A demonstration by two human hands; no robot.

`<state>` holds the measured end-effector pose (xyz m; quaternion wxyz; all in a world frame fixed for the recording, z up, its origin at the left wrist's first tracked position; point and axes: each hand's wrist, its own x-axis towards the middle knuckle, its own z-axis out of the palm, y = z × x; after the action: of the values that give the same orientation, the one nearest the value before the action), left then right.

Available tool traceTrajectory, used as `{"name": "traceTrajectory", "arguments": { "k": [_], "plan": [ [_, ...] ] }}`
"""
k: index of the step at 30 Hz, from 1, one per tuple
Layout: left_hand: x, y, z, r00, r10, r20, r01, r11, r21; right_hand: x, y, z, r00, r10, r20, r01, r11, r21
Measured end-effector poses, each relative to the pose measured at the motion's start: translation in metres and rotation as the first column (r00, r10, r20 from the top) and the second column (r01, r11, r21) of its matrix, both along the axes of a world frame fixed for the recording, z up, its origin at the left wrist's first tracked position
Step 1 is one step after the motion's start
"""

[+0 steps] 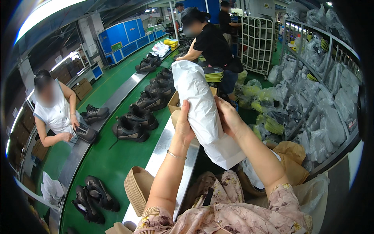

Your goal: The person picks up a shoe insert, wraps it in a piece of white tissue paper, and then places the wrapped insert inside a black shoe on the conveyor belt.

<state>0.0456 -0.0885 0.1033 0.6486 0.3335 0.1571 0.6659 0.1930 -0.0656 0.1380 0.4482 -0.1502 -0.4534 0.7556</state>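
Between my two hands is a long roll of crumpled white paper (198,102), tilted, its loose flap hanging at the lower right. My left hand (184,121) grips its left side with the thumb pointing up. On the opposite side, my right hand (229,115) presses with its fingers partly behind the paper. What the paper may hold inside is hidden. Behind the roll, an open cardboard box (174,102) shows in part. Under my left forearm runs a metal ledge (160,155), where a brown corrugated cardboard piece (137,187) rests.
Dark lace-up shoes (131,128) stand along a green conveyor belt (102,158), with another pair (95,199) nearer me. Across it a person (54,108) handles a shoe (86,133). A person in black (211,44) leans ahead. Right stands a metal rack (315,73) of plastic-wrapped items.
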Motion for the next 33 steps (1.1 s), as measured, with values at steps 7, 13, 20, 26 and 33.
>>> {"name": "traceTrajectory", "arguments": {
  "k": [7, 13, 20, 26, 33],
  "plan": [
    [-0.020, -0.014, 0.026, 1.000, 0.019, -0.008, -0.018, 0.999, 0.034, -0.028, 0.043, -0.001, 0.654, -0.711, 0.257, 0.215, 0.500, 0.839],
    [-0.043, -0.015, 0.041, 0.982, 0.156, -0.105, -0.162, 0.986, -0.048, -0.047, 0.039, 0.014, 0.948, -0.050, 0.315, -0.015, 0.980, 0.200],
    [-0.070, -0.008, 0.040, 0.949, 0.310, -0.055, -0.313, 0.948, -0.055, -0.043, 0.016, 0.001, 0.760, -0.218, 0.612, -0.235, 0.787, 0.571],
    [-0.075, -0.009, 0.035, 0.896, 0.444, -0.015, -0.442, 0.890, -0.112, -0.072, 0.011, -0.011, 0.574, -0.671, 0.469, -0.004, 0.571, 0.821],
    [-0.078, 0.009, 0.022, 0.782, 0.536, 0.318, -0.542, 0.837, -0.079, -0.122, -0.014, -0.034, 0.553, -0.822, -0.141, 0.638, 0.308, 0.706]
  ]
}}
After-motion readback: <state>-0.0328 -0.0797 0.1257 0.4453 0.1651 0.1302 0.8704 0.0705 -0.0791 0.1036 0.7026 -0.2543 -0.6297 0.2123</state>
